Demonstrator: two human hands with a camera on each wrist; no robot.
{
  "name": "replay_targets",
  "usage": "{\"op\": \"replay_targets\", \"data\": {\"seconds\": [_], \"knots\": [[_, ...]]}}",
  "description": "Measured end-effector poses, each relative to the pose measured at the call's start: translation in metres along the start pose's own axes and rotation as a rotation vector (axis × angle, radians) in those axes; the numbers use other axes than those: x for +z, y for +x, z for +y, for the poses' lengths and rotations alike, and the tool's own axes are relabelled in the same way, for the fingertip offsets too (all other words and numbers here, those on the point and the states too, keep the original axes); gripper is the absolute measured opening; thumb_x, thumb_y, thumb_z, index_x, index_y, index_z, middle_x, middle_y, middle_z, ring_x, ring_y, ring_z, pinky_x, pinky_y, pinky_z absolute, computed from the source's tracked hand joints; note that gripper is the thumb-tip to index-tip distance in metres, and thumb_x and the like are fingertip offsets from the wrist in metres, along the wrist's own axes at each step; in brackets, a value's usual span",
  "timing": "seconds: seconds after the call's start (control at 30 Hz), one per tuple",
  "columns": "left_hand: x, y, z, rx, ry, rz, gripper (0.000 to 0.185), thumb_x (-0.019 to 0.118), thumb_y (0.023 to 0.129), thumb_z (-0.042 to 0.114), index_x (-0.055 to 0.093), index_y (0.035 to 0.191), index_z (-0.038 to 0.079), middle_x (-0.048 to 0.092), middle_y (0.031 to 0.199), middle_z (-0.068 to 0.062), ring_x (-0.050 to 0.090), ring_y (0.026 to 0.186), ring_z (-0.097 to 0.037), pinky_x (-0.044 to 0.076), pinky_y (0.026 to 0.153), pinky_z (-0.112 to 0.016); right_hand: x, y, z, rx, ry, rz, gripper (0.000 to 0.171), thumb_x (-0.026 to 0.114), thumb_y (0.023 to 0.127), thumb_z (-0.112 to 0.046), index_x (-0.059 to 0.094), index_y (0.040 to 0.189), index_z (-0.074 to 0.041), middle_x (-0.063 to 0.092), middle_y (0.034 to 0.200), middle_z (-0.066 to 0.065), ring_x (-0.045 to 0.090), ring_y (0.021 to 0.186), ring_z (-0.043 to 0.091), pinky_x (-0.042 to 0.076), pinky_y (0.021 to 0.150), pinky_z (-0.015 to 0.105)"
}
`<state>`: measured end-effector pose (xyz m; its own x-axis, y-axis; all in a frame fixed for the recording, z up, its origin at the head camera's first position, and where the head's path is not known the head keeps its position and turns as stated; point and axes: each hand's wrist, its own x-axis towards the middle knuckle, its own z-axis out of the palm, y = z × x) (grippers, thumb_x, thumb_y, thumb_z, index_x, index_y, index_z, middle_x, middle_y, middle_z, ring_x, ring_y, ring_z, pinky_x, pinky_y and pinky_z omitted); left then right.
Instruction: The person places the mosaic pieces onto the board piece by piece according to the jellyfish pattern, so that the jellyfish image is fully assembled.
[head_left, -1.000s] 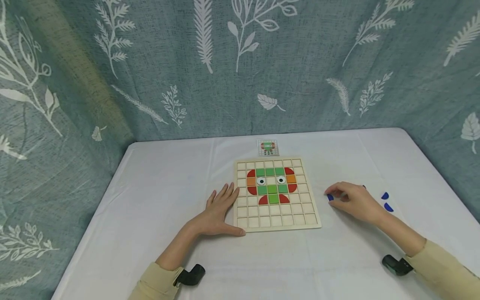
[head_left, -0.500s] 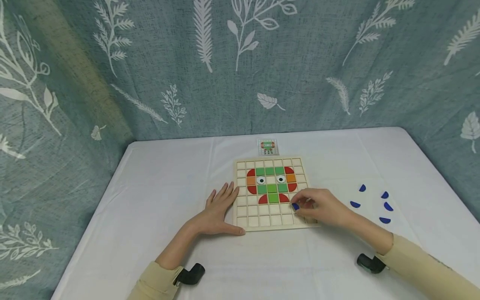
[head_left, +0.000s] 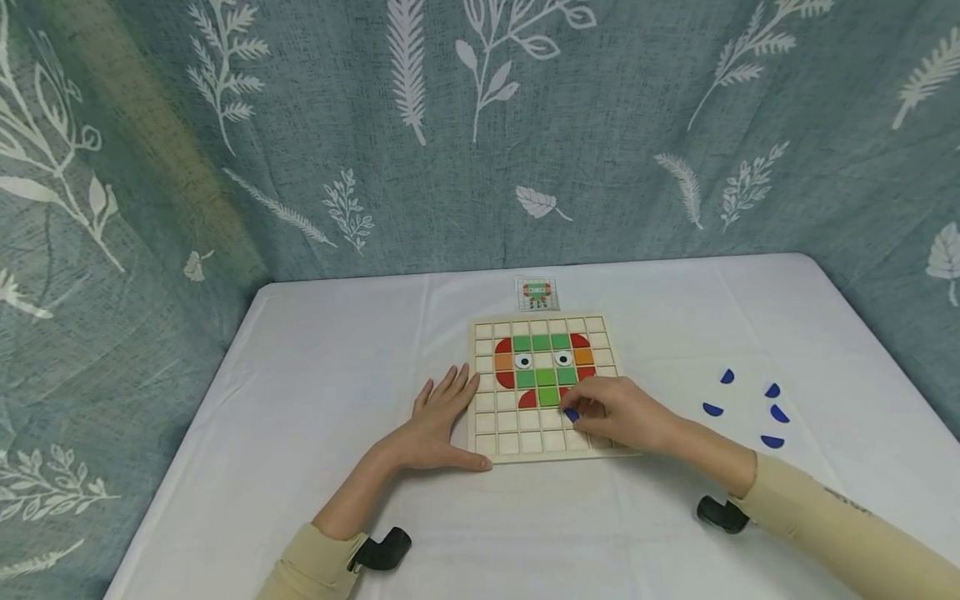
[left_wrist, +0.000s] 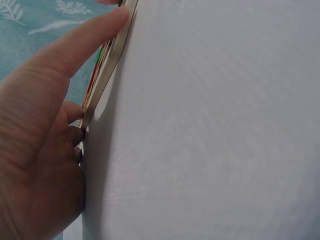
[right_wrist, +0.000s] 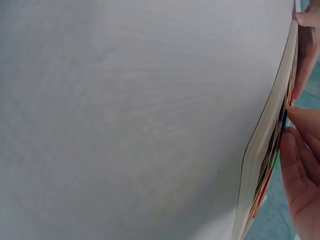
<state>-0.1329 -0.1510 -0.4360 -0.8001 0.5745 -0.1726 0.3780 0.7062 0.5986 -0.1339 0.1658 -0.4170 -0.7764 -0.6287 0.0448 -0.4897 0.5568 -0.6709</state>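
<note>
A wooden grid board [head_left: 517, 446] lies on the white table, with green, red and orange tiles and two eye tiles set in its cells. My left hand [head_left: 435, 425] has its fingers spread at the board's left edge, the thumb at the front left corner. Over the board's lower right part, my right hand [head_left: 622, 410] pinches a dark blue half-round tile [head_left: 572, 414] between thumb and fingers, just below the red and green tiles. In the right wrist view the blue tile [right_wrist: 284, 119] shows at the fingertips, close against the board.
Several blue half-round tiles, one of them a nearer tile [head_left: 772, 442], lie loose on the white tabletop [head_left: 345, 350] to the right. A small picture card [head_left: 537, 294] with a similar figure lies behind the board. A patterned curtain [head_left: 480, 208] hangs behind the table.
My right hand has carried the blue tile leftward from beside the loose pieces to over the board. The left hand has stayed at the board's edge.
</note>
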Motion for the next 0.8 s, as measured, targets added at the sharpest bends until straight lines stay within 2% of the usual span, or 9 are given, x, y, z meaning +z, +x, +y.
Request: {"op": "replay_targets", "data": {"seconds": [0.17,0.37,0.53,0.63,0.8], "knots": [[-0.001,-0.001,0.001,0.001,-0.003,0.000,0.120,0.079,0.072,0.055,0.010,0.157,0.007,-0.002,0.163,-0.009,-0.010,0.148,-0.024,-0.008,0.114,-0.052,0.002,0.000,0.003,-0.018,0.028,0.015,0.020,0.074,0.086,-0.006,0.070,0.105,-0.011,0.067,0.097,-0.005,0.060,0.086,0.008,0.053,0.076,0.025],[0.000,0.000,0.000,-0.001,0.000,0.001,0.120,0.080,0.072,0.055,0.010,0.157,0.007,-0.002,0.163,-0.009,-0.010,0.149,-0.024,-0.008,0.115,-0.052,-0.012,-0.014,0.006,0.050,0.035,0.046,0.019,0.073,0.088,-0.008,0.070,0.107,-0.012,0.068,0.100,-0.005,0.061,0.090,0.009,0.054,0.081,0.026],[0.000,0.001,0.000,-0.002,0.004,-0.002,0.120,0.079,0.072,0.056,0.010,0.157,0.007,-0.003,0.163,-0.009,-0.011,0.148,-0.024,-0.008,0.115,-0.052,-0.038,-0.046,0.020,0.115,-0.115,0.113,0.016,0.075,0.085,-0.008,0.072,0.100,-0.011,0.064,0.089,-0.009,0.057,0.081,0.007,0.054,0.072,0.027],[0.000,0.001,0.000,-0.003,0.010,-0.002,0.121,0.079,0.072,0.056,0.009,0.157,0.007,-0.003,0.163,-0.009,-0.011,0.148,-0.024,-0.008,0.115,-0.052,-0.053,-0.071,0.031,0.173,-0.202,0.125,0.016,0.076,0.083,-0.007,0.072,0.097,-0.010,0.063,0.087,-0.010,0.054,0.077,0.006,0.052,0.068,0.026],[0.001,0.001,0.000,-0.003,0.010,-0.003,0.121,0.079,0.072,0.056,0.009,0.157,0.007,-0.004,0.163,-0.009,-0.011,0.148,-0.024,-0.007,0.115,-0.053,-0.069,-0.104,0.046,0.216,-0.267,0.141,0.020,0.079,0.079,-0.005,0.071,0.097,-0.007,0.064,0.087,-0.007,0.054,0.075,0.006,0.051,0.064,0.026]]}}
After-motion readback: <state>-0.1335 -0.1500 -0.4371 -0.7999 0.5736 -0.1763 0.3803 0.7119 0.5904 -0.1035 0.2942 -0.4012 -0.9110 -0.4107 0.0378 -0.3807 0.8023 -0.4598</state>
